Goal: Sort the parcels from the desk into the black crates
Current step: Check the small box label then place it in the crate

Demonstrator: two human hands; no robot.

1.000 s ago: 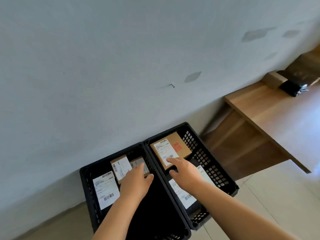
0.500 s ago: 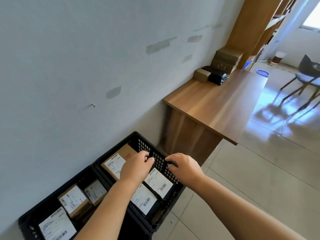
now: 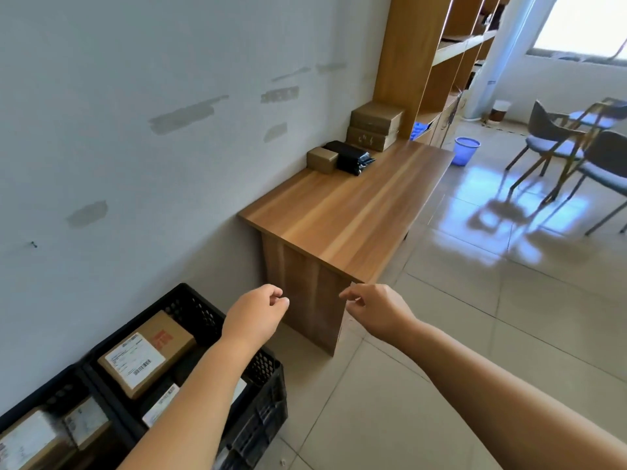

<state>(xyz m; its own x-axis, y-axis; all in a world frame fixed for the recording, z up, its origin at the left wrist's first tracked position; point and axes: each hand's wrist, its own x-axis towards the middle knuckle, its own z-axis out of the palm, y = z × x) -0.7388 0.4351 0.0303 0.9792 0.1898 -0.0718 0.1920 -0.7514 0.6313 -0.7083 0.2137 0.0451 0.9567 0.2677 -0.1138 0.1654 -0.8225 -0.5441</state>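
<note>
Parcels still on the desk: small brown box, black bag, two stacked brown boxes, all at the far end against the wall. Right crate holds a labelled brown box and flat white-labelled packets; left crate holds more labelled boxes. My left hand and right hand have lifted out of the crates since a second ago; both are now in the air near the desk's near end, apart, fingers loosely curled, holding nothing.
</note>
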